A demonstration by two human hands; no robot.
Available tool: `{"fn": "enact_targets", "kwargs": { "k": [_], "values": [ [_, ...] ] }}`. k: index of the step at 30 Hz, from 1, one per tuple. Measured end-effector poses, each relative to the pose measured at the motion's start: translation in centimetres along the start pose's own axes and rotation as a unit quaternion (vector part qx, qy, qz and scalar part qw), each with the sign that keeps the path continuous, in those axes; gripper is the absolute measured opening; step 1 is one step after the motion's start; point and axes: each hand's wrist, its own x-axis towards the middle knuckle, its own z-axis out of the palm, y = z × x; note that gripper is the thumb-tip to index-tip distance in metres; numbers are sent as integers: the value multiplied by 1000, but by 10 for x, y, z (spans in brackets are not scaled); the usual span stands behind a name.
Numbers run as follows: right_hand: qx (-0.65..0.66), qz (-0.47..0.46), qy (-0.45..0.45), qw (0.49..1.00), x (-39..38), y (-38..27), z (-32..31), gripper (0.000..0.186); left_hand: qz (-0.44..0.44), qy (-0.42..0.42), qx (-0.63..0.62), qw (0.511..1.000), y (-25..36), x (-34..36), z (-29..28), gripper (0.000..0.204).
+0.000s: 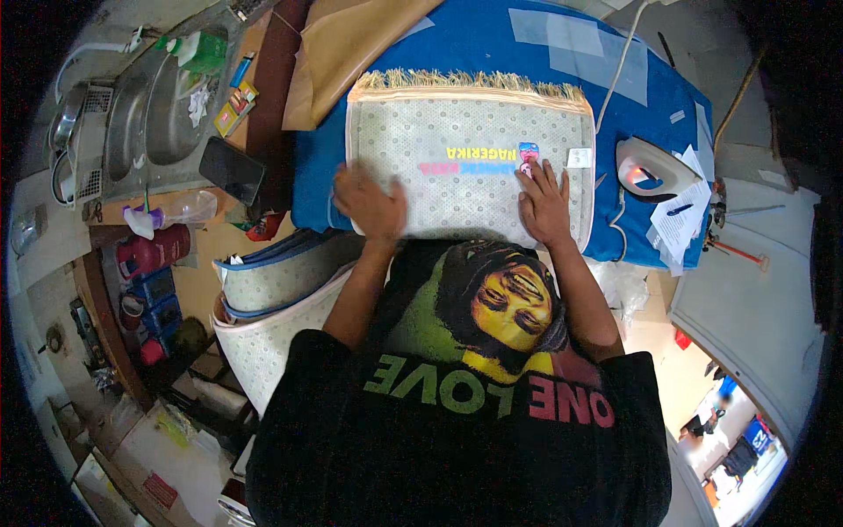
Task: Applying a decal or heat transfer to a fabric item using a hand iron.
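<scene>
Right hand (546, 206): open, fingers spread, palm down on the mat (439, 206); nothing gripped. Fingertips at the small pink-and-blue picture (528, 155), probably steadying that spot. Left hand (373, 200): blurred, fingers extended, nothing seen in its grasp; it is over the mat's left edge, contact can't be told. Hands at opposite sides probably help keep the mat spread.

Mat lies on the blue-covered table (457, 39), dotted face up, fringe (474, 81) along its far edge. Coloured lettering (470, 160) sits left of the picture, inverted from the wearer's side; white label (579, 158) by the mat's right edge. Laid out this way, likely so the dotted face is reachable.

Iron (654, 167): right of mat, orange glow at it, apart from the mat; likely parked there within right-hand reach. Papers with pen (679, 210) just beside the iron, also right of mat. Brown sheet (338, 57) beyond the mat's far-left corner. Curled mats (285, 279) near-left of mat, probably stacked aside. Phone (233, 169) left of mat.
</scene>
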Motion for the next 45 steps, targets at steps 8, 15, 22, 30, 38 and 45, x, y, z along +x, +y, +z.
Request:
{"fn": "enact_targets", "kwargs": {
  "k": [8,15,22,30,38,45],
  "values": [
    [12,24,29,999,-9,1,7,46,-160,18,0,987,-21,62,-8,48],
    [-13,25,60,998,-6,-10,8,48,-183,20,67,981,-29,79,12,34],
    [2,46,65,997,1,-19,12,50,-356,-146,-286,878,-63,90,-20,61],
    [26,8,90,996,2,-12,14,46,-374,-104,-254,886,-140,92,13,60],
    [30,13,100,994,-1,-14,15,45,118,-73,-106,985,31,54,-25,49],
    [70,26,153,985,-2,-13,19,46,216,-114,-100,964,54,0,9,63]
  ]
}}
